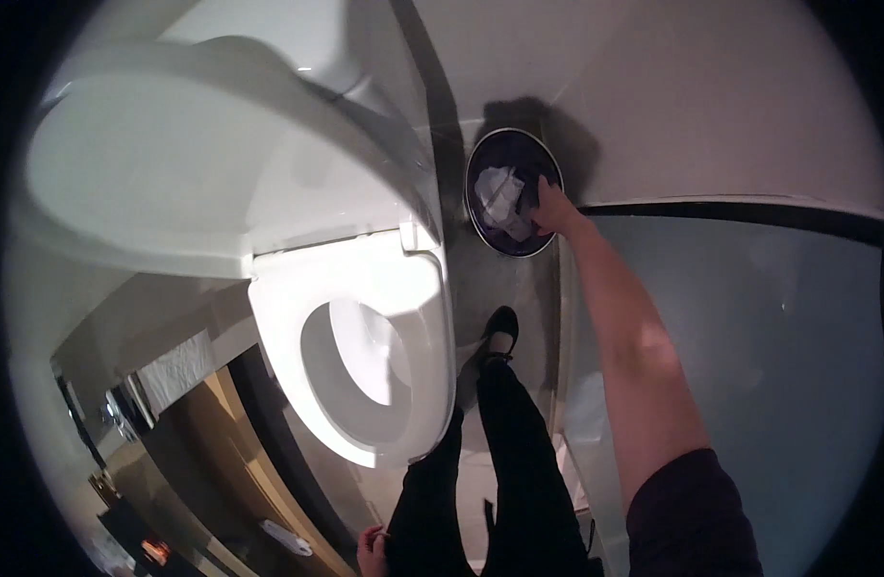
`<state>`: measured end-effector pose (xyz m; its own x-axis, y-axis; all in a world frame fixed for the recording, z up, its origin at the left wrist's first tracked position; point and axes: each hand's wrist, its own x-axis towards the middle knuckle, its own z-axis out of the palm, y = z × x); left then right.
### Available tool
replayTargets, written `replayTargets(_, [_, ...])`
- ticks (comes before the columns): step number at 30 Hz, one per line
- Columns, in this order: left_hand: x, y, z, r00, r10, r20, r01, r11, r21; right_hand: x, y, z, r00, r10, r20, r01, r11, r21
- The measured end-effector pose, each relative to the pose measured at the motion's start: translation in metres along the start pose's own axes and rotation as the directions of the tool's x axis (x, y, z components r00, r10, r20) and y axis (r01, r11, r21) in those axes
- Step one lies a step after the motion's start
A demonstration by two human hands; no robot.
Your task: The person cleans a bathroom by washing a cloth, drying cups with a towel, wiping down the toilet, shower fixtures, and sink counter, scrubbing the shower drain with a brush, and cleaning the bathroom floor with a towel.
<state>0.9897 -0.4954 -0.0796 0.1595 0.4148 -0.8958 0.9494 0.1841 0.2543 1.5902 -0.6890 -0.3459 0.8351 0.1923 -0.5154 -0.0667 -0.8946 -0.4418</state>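
An oval waste bin (471,213) with a light rim stands on the floor beside the toilet. A dark purple liner (507,154) covers its inside, and crumpled white paper (500,192) lies in it. My right hand (555,210) reaches to the bin's right side, its fingers over the rim and closed on the liner near the paper. Low in the picture, my left hand (373,551) hangs beside my left thigh. It is small and partly cut off, so its grip does not show clearly.
The toilet (427,356) has its lid (173,154) raised and its seat down, left of my legs. A pale bluish panel (730,337) with a dark edge rises at the right. A white paper roll (177,370) hangs at the lower left near wooden-edged shelving (259,462).
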Motion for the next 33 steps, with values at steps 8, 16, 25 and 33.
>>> replayTargets(8, [0.009,0.061,0.016,0.991,-0.066,-0.119,0.083,0.987,0.137,0.033,-0.017,0.072,0.777,-0.313,-0.546,0.198,0.945,-0.260])
replayTargets(16, [0.023,0.044,0.006,0.974,-0.107,-0.200,0.143,0.974,0.178,0.108,0.026,0.208,0.908,0.394,0.143,-0.412,0.901,0.135])
replayTargets(25, [0.025,0.047,0.006,0.970,-0.161,-0.181,0.184,0.976,0.116,0.153,0.049,0.244,0.954,0.244,0.175,-0.297,0.686,0.664])
replayTargets(33, [0.039,0.038,0.025,0.964,-0.191,-0.185,0.205,0.977,0.057,0.169,0.104,0.218,0.866,0.354,0.353,-0.354,-0.063,0.933])
